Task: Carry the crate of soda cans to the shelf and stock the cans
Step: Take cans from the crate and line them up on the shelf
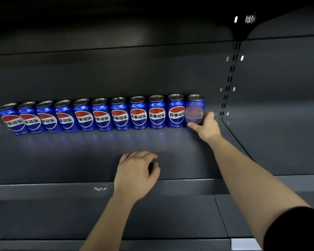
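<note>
Several blue soda cans (120,114) with red, white and blue logos stand upright in a row along the back of a dark grey shelf (62,160). My right hand (207,126) reaches to the right end of the row and grips the last can (195,105) low down, thumb in front and fingers behind it. That can looks blurred. My left hand (136,171) rests near the shelf's front edge with its fingers loosely curled and nothing in it. No crate is in view.
The shelf's front lip (43,190) runs across below my left hand. A slotted upright (228,78) and a side panel (279,105) bound the shelf on the right. Bare shelf surface lies in front of the cans. Another shelf board sits overhead.
</note>
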